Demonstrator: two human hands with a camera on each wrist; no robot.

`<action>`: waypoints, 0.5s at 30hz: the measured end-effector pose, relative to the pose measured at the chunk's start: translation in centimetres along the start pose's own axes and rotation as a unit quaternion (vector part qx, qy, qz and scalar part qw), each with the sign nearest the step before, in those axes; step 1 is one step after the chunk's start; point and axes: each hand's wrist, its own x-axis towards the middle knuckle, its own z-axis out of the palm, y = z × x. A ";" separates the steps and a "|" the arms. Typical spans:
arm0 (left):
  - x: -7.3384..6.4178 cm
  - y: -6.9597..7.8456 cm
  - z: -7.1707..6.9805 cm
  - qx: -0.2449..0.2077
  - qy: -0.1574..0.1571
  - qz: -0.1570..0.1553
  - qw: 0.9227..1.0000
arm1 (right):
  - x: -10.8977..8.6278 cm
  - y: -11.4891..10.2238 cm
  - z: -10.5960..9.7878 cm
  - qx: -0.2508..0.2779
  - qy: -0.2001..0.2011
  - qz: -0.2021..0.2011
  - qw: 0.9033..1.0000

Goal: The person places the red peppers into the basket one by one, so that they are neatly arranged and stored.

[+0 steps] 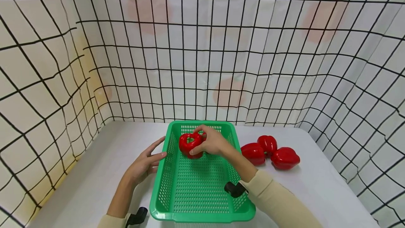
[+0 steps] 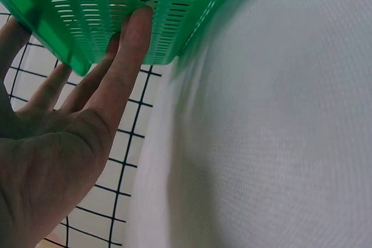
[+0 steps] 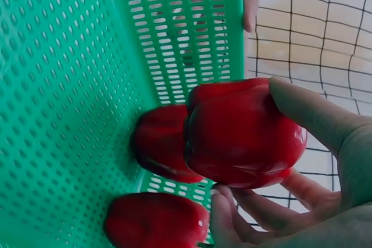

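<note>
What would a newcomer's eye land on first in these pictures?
Probably the bright green basket in the middle, with a glossy red pepper in the right hand's grip toward its far end. Next, three red peppers bunched on the white table, right of the basket. Behind them, a black grid.

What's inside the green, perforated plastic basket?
Two glossy red bell peppers sit toward its far end; the right hand holds a third near them. In the head view, the hand and held pepper hide most of those two.
</note>
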 end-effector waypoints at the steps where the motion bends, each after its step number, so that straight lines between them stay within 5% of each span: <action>1: 0.0 0.0 0.0 0.000 0.002 0.000 1.000 | 0.1 0.0 0.2 0.004 -0.005 0.004 1.000; 15: 0.1 -0.1 -0.1 0.004 0.003 -0.002 1.000 | 1.3 0.7 2.6 0.050 -0.029 0.032 0.998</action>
